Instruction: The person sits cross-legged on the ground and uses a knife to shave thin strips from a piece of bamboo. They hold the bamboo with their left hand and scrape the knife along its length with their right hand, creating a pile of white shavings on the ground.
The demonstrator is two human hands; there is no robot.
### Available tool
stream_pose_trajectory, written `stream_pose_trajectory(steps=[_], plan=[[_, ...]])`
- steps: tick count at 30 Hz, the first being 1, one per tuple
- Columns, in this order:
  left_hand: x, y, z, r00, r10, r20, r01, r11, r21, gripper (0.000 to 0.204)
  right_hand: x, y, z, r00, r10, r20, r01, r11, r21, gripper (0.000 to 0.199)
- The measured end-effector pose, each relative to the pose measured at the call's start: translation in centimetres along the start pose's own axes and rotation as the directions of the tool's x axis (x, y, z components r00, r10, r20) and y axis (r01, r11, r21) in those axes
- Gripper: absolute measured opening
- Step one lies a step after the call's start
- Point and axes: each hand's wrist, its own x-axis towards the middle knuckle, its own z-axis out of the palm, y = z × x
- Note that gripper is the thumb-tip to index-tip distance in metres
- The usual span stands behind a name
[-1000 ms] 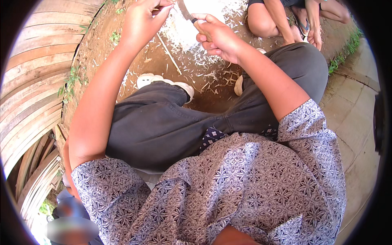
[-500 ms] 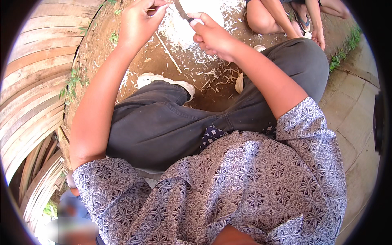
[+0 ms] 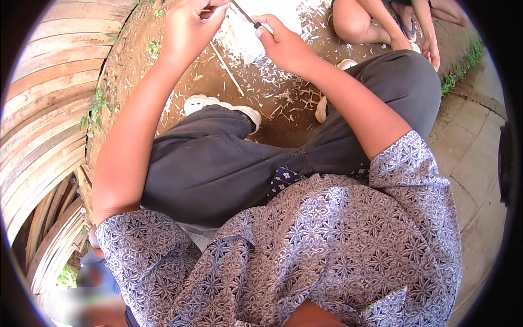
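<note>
At the top, my left hand (image 3: 193, 27) is closed in a pinch on a thin pale strip (image 3: 207, 10), mostly covered by the fingers. Close on its right, my right hand (image 3: 289, 48) wraps around the handle of a knife (image 3: 243, 12). Its narrow blade points up and left toward the left fingertips, with a dark band where blade meets handle. Whether the blade touches the strip cannot be made out. Below the hands, a thin pale stick (image 3: 227, 70) slants across the brown ground; its upper end is near my left wrist.
White shavings (image 3: 278, 73) lie scattered around a bright white patch (image 3: 278, 19). Stacked wooden planks (image 3: 60, 82) line the left. At upper right another person's bare legs and hands (image 3: 430, 52) show. Paving (image 3: 468, 136) runs along the right. Another person is partly visible at lower left.
The knife blade has turned to show more of its thin edge. My right hand has shifted slightly right and its fingers have closed up; my left hand has moved slightly right.
</note>
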Motion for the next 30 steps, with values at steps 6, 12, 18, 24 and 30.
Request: stream_pose_trajectory(steps=[6,12,18,24,30], plan=[[-0.1,0.0,-0.4,0.999,-0.037,0.037,0.035,0.998,0.054,0.006,0.2,-0.8,-0.6,1.0,-0.009,0.012,0.005,0.969,0.247,0.042],[0.2,0.3,-0.2,1.0,-0.028,0.011,0.028,0.999,-0.018,0.009,-0.7,-1.8,0.4,0.888,-0.422,-0.183,0.364,0.888,-0.281,0.037],[0.2,0.2,-0.3,0.999,0.016,0.033,-0.016,1.0,0.012,0.01,-1.6,-2.3,0.4,0.855,-0.464,-0.23,0.382,0.865,-0.324,0.032],[0.1,0.6,-0.8,0.997,-0.02,0.073,0.017,0.999,0.042,0.009,0.0,1.1,-0.5,0.948,-0.315,-0.044,0.277,0.886,-0.373,0.037],[0.3,-0.5,-1.0,0.999,-0.011,0.044,0.01,1.0,0.029,0.01,0.5,-0.4,-1.5,0.979,0.142,0.147,-0.188,0.904,0.383,0.039]])
